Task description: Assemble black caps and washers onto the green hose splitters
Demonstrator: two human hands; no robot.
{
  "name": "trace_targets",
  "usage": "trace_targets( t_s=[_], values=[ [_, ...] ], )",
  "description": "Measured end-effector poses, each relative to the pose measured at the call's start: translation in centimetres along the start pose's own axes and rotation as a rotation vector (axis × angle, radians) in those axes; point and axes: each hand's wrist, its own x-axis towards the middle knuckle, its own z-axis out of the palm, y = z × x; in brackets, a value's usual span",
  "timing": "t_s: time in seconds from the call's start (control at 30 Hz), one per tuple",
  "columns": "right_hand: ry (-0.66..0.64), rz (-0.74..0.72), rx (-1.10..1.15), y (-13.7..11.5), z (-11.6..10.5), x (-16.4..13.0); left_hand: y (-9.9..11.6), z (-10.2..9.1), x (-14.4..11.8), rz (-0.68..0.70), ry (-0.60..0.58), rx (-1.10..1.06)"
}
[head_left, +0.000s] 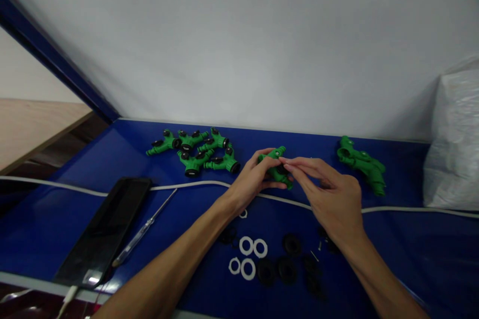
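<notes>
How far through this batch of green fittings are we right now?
Done, it seems: a cluster of green fittings with black parts lies at the far left. In hand: the left hand holds one green fitting while the right hand works at it. Left: a pile of bare green fittings at the right, plus white rings and black parts nearby.

I have only one view, from the camera on the person's head. It looks forward and down over both forearms, so the left hand and right hand sit near the middle of my picture, fairly close. Beyond the hands the blue table runs to a white wall, which fills my upper half. Nearer than the hands, the table's front edge shows at bottom left. With no second view, nothing overlaps.
</notes>
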Motion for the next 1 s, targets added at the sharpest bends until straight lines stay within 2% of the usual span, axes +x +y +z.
trace_targets(
  t_s=[0.27,0.43,0.67,0.83,1.0],
  values=[
    [0.037,0.005,0.01,-0.2,0.5,-0.4,-0.2,-0.3,0.2,0.006,-0.014,-0.011],
    [0.096,0.073,0.06,-0.4,0.7,-0.6,-0.1,-0.2,0.1,0.005,-0.03,-0.028],
    [0.1,0.1,0.085,-0.3,1.2,-0.7,0.0,0.1,-0.2,-0.032,-0.016,-0.056],
    [0.117,0.087,0.055,-0.1,1.3,-0.8,0.1,-0.1,-0.1,-0.036,-0.031,-0.119],
    [0.069,0.019,0.006,-0.3,0.9,-0.7,0.3,-0.1,-0.2,-0.033,-0.027,-0.131]
  ],
)
